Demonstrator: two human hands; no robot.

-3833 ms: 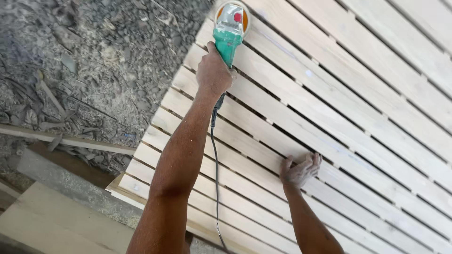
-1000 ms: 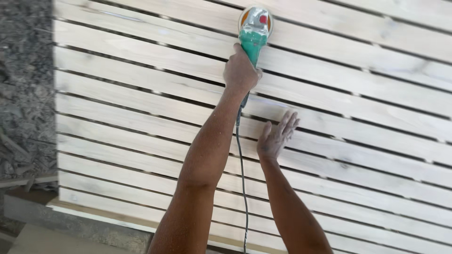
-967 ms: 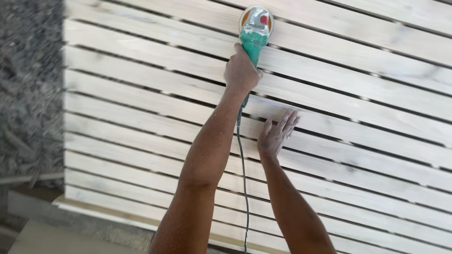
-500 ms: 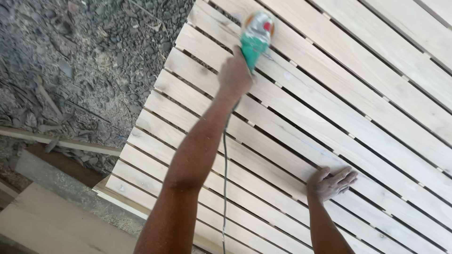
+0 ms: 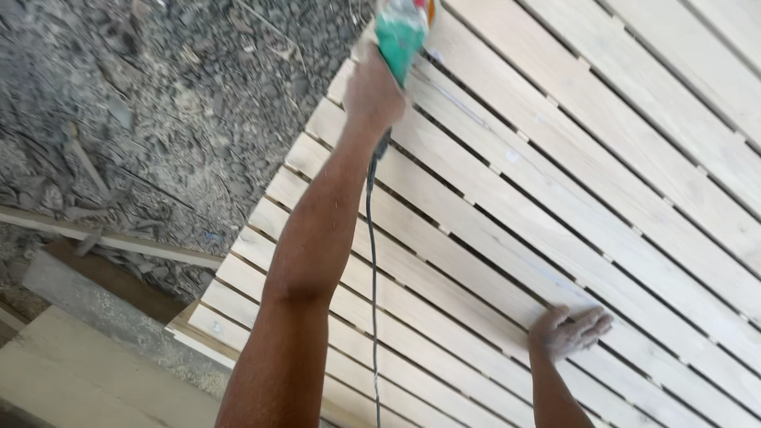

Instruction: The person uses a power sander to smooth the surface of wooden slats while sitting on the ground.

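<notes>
A pale wooden slatted panel (image 5: 571, 135) fills the right side of the view, its slats running diagonally. My left hand (image 5: 372, 93) is stretched far out and grips the green handle of a power sander (image 5: 400, 32), which sits on the slats near the panel's upper left edge; its head is cut off by the top of the frame. A dark cord (image 5: 370, 277) trails back from the tool along my forearm. My right hand (image 5: 571, 331), dusty, lies flat with fingers spread on a slat at the lower right.
Left of the panel is ground covered with grey wood chips and debris (image 5: 158, 103). A thin wooden strip (image 5: 111, 238) lies across it. Dusty planks (image 5: 95, 380) sit at the lower left, below the panel's corner.
The sander and my left hand have moved up and left toward the panel's edge, the tool's head now partly out of frame. My right hand stays flat on the slats, slightly lower.
</notes>
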